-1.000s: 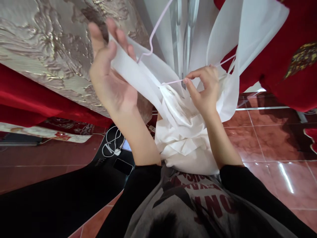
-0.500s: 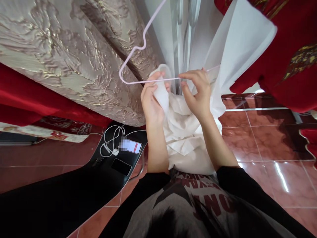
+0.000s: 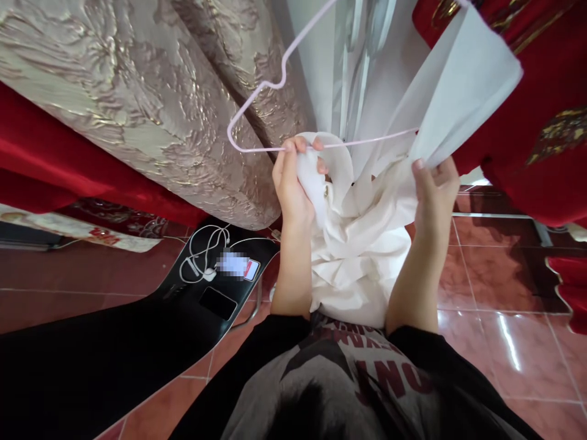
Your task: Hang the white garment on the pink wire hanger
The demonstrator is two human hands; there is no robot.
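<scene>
A pale pink clothes hanger (image 3: 257, 98) is held aslant in front of me, its left shoulder bare. Sheer white fabric, seemingly a garment (image 3: 463, 104), drapes over its right side and lies bunched down across my lap. My left hand (image 3: 293, 189) is closed around the lower bar of the hanger and a gathered part of the white garment. Off to the right, my right hand (image 3: 435, 195) pinches the garment just below the bar's right end, thumb in front. Its other fingers are partly hidden behind the cloth.
Beige-gold textured fabric (image 3: 137, 110) hangs at the left, with red cloth (image 3: 68, 153) below it. Red fabric with gold ornament (image 3: 541, 134) hangs at the right. A black chair (image 3: 114, 348) holds two phones (image 3: 218, 304) and white earphones (image 3: 202, 250). Reddish tiles (image 3: 513, 281) cover the floor.
My right hand has moved right and down, from the hanger's bar to the white garment. The bar has slid into fuller view, and my left hand keeps its hold.
</scene>
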